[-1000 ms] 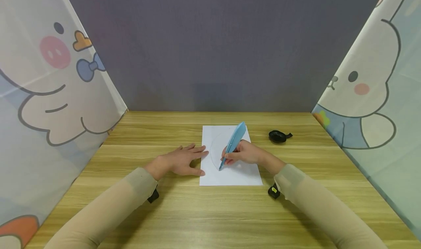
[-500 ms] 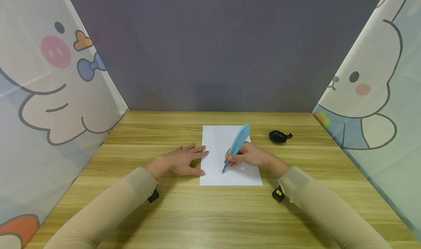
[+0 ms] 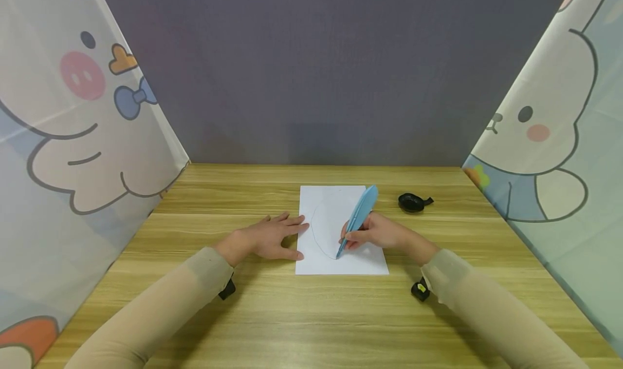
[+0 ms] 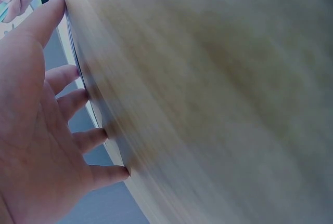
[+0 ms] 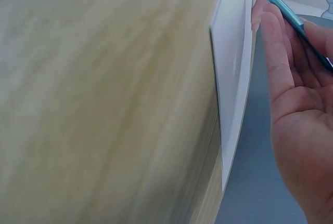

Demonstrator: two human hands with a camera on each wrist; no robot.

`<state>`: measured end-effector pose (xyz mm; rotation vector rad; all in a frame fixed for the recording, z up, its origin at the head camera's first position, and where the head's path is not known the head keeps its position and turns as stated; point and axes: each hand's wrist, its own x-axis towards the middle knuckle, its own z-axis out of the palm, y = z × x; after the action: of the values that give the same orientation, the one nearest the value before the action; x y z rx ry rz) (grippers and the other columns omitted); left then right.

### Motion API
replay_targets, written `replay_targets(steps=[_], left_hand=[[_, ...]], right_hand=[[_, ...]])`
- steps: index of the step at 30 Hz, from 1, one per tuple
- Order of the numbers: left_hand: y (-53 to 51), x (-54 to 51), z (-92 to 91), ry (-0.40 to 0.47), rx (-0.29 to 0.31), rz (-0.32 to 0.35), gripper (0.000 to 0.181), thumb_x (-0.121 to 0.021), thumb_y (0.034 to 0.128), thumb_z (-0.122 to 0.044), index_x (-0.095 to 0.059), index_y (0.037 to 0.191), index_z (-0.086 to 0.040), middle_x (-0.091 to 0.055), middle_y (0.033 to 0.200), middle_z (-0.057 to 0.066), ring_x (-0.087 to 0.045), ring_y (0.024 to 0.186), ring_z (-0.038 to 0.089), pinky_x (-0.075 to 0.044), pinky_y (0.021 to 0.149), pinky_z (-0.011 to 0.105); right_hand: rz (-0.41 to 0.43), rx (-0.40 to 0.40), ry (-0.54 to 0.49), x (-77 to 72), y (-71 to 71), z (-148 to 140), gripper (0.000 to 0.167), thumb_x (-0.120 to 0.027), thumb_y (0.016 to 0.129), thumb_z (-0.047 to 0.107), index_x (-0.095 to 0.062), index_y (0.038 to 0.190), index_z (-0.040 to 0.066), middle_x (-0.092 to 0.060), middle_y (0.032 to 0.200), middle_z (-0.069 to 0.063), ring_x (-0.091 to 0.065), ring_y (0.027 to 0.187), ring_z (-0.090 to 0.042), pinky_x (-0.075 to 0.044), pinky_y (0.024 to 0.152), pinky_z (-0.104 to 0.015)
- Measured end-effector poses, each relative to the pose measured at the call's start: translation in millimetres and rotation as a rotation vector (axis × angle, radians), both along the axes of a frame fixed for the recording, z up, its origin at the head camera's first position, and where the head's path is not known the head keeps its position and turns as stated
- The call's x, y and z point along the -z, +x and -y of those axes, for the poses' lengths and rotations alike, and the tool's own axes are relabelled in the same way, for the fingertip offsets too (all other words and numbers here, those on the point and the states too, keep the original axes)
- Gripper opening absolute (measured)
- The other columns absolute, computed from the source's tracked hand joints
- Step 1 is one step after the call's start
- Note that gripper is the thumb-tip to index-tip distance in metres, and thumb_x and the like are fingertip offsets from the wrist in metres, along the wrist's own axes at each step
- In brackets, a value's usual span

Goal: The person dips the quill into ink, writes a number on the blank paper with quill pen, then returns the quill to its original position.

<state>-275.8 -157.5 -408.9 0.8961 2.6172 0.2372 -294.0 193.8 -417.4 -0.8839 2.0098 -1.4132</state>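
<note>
On a sheet of white paper (image 3: pixel 318 204) there is a thin curved line, bowed toward the left and running down to a pen tip. My right hand (image 3: pixel 362 235) pinches the blue feather-shaped pen (image 3: pixel 361 209), which leans up to the right with its tip on the lower middle of the sheet. In the right wrist view the pen's barrel (image 5: pixel 276 0) lies between thumb and fingers. My left hand (image 3: pixel 272 238) rests with spread fingers at the paper's left edge. In the left wrist view its fingertips (image 4: pixel 118 173) touch down along that edge.
A small black object with a short tab (image 3: pixel 411 202) lies right of the paper on the wooden table (image 3: pixel 292 320). A grey panel (image 3: pixel 321 77) stands behind the table. Cartoon-printed cloths (image 3: pixel 58 158) flank both sides.
My right hand has moved the pen right and slightly down across the paper. The drawn line is longer and curves along the bottom. My left hand has stayed in place.
</note>
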Motion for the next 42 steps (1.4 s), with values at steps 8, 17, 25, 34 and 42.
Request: replay_targets(steps=[8,17,25,34,42], left_hand=[[0.2,-0.5,-0.2,-0.001,0.002,0.006,0.091,-0.060,0.1031,-0.073,-0.026,0.177,-0.031,-0.013,0.186,-0.005,-0.007,0.173,0.040,-0.011,0.133,0.076],[0.6,-2.7,-0.1,-0.006,0.011,0.011,0.090,-0.059,0.1044,-0.072,-0.024,0.177,-0.031,-0.011,0.187,-0.005,-0.006,0.173,0.040,-0.010,0.133,0.076],[0.4,-1.7,0.1,-0.010,0.014,0.002,0.090,-0.058,0.1040,-0.073,-0.025,0.177,-0.032,-0.011,0.186,-0.005,-0.006,0.173,0.039,-0.011,0.133,0.076],[1.5,-1.7,0.9,-0.007,0.007,-0.002,0.090,-0.059,0.1038,-0.073,-0.026,0.177,-0.032,-0.012,0.186,-0.005,-0.007,0.173,0.039,-0.011,0.133,0.077],[0.4,0.4,1.4,-0.009,0.009,-0.003,0.090,-0.058,0.1034,-0.074,-0.025,0.177,-0.033,-0.012,0.186,-0.006,-0.006,0.173,0.039,-0.010,0.133,0.077]], right_hand=[[0.010,0.001,0.012,-0.1,0.7,-9,0.026,-0.060,0.112,0.006,-0.070,0.127,-0.014,-0.077,0.125,-0.032,-0.080,0.114,-0.030,-0.067,0.097,-0.043],[0.030,0.003,0.005,-1.8,1.7,-18,0.027,-0.060,0.113,0.007,-0.069,0.128,-0.014,-0.074,0.127,-0.034,-0.080,0.113,-0.025,-0.066,0.098,-0.043],[0.006,0.013,0.019,-2.4,0.7,-27,0.027,-0.059,0.113,0.006,-0.068,0.127,-0.015,-0.076,0.122,-0.034,-0.081,0.111,-0.028,-0.067,0.095,-0.043],[0.006,0.032,0.035,-5.3,2.5,-36,0.029,-0.060,0.113,0.008,-0.068,0.129,-0.015,-0.075,0.124,-0.034,-0.081,0.110,-0.025,-0.067,0.095,-0.042],[0.021,0.033,0.028,-3.7,-0.6,-43,0.029,-0.058,0.113,0.007,-0.066,0.129,-0.016,-0.076,0.122,-0.035,-0.081,0.111,-0.027,-0.067,0.096,-0.042]])
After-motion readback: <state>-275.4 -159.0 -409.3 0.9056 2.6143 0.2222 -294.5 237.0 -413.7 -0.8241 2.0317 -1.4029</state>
